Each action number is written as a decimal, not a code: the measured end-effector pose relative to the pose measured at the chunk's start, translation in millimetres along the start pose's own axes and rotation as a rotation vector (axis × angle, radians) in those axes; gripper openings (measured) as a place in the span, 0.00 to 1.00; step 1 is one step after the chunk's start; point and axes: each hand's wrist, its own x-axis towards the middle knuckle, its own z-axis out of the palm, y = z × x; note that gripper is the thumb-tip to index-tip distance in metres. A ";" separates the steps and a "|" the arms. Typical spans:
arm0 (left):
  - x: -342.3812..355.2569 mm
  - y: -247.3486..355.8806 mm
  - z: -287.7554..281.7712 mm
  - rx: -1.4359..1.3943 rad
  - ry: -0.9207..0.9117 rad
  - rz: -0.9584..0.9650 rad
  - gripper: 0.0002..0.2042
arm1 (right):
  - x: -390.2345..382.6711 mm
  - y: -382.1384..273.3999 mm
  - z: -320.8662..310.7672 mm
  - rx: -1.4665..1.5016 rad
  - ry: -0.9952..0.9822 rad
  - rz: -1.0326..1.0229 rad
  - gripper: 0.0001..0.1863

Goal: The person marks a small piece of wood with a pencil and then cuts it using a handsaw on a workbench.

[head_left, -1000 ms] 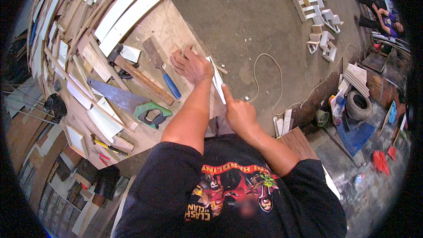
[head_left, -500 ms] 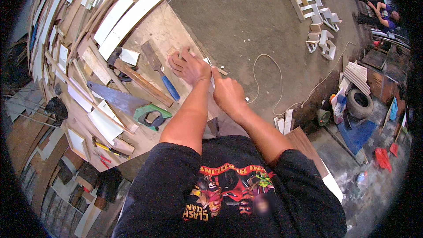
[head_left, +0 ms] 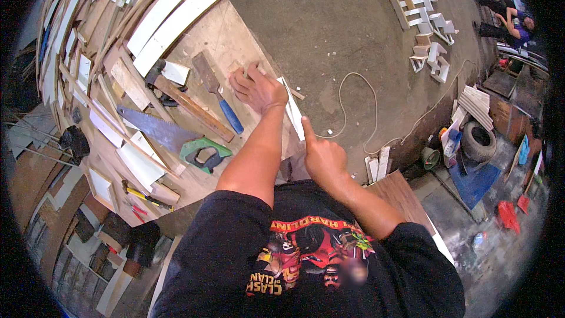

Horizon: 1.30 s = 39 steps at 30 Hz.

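Observation:
My left hand [head_left: 259, 91] presses down on the wooden workbench [head_left: 220, 29] near its right edge, fingers bent and apart. A narrow white-faced strip [head_left: 293, 115] shows along the bench edge, beside that wrist. My right hand [head_left: 325, 159] is at the strip's near end, its index finger stretched forward and the other fingers curled in; whatever they hold is hidden. Left of my left hand lie a blue-handled chisel [head_left: 228, 115] and a wooden-handled hammer [head_left: 197, 112]. Closer to my body is a handsaw [head_left: 203, 153] with a green handle.
White-faced boards [head_left: 188, 20] and many wood offcuts cover the bench's left part. A yellow-and-black cutter [head_left: 147, 197] and red pliers [head_left: 139, 212] lie near its front. On the floor are a pale cord [head_left: 375, 112], white wooden frames [head_left: 415, 9] and a tire [head_left: 478, 138]. A person [head_left: 511, 23] sits far right.
My right hand has drawn back toward my body and slightly right, uncovering more of the white strip. My left hand stays pressed in about the same place.

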 end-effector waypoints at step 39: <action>0.6 1.7 -1.0 -0.022 -0.031 -0.035 0.16 | 25.6 8.3 15.8 0.137 0.037 0.031 0.39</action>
